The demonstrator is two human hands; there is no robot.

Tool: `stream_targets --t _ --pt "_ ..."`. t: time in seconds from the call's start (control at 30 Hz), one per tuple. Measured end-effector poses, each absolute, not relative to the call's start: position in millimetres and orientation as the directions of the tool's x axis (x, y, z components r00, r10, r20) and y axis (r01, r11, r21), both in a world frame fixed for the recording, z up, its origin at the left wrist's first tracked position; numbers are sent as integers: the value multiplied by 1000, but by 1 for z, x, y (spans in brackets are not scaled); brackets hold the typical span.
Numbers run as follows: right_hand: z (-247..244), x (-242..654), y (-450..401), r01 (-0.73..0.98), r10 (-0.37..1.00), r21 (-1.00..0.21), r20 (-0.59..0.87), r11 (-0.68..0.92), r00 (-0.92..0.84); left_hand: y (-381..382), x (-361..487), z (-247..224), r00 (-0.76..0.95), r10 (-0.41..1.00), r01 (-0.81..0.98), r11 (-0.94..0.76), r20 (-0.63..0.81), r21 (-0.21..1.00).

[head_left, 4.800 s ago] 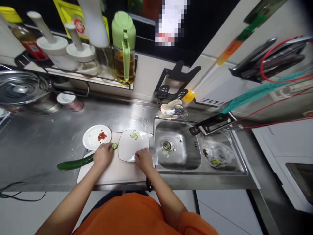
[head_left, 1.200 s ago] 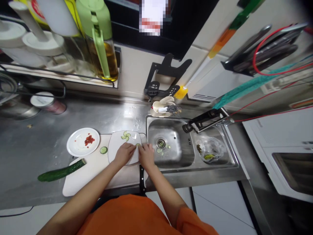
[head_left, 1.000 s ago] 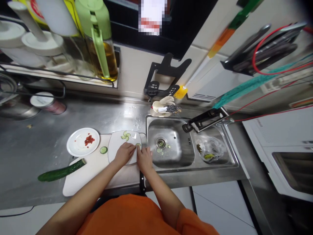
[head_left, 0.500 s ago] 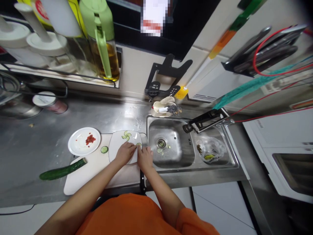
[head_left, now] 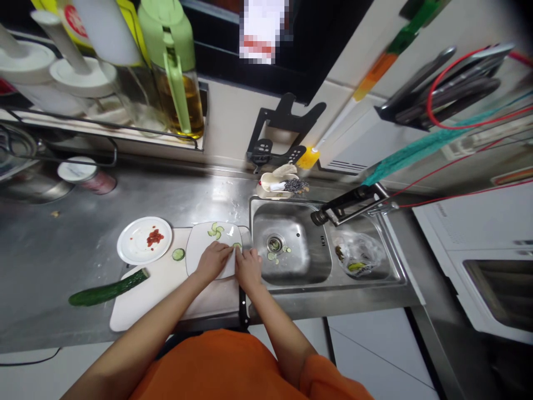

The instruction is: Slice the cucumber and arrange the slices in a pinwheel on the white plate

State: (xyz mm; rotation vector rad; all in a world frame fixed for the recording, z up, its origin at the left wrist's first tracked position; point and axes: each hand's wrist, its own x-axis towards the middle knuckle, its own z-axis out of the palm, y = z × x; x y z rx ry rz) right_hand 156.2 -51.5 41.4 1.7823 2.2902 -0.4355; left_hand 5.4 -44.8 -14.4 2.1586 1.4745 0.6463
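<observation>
My left hand [head_left: 214, 260] rests over a white square plate [head_left: 195, 244], fingertips closed at a small cucumber slice [head_left: 237, 245] near the plate's right edge. From the other side my right hand [head_left: 249, 270] touches the same slice, its fingers bent together. Several pale green cucumber slices [head_left: 215, 230] are arranged in a curved pattern at the far side of the plate. The plate stands on a white cutting board [head_left: 137, 305]. Left of the plate lies a round cut cucumber piece [head_left: 179, 254]. A long cucumber [head_left: 106, 291] reaches from the counter onto the board.
A round white plate [head_left: 125, 244] with chopped red bits stands at the left. By the board's right side shows a black knife handle [head_left: 244, 311]. The steel sink [head_left: 306, 266] holds a few cucumber scraps. A clear plastic bag [head_left: 362, 253] sits in the side basin.
The view has shifted very slightly. Both hands stay in the same place at the cucumber slice, and nothing else has visibly moved.
</observation>
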Motion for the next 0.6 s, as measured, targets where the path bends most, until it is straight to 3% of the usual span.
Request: stream_targets --t 0.3,0.47,0.6 --pt "48 156 -54 967 915 -125 -318 220 -249 -59 -8 4 182 973 757 -232 145 611" --pt "48 157 -59 968 921 -141 -307 206 -240 -86 -54 24 -134 991 834 113 -1 540" --pt "46 155 -67 961 920 -152 -288 229 -265 -97 -84 34 -372 913 849 407 -166 336"
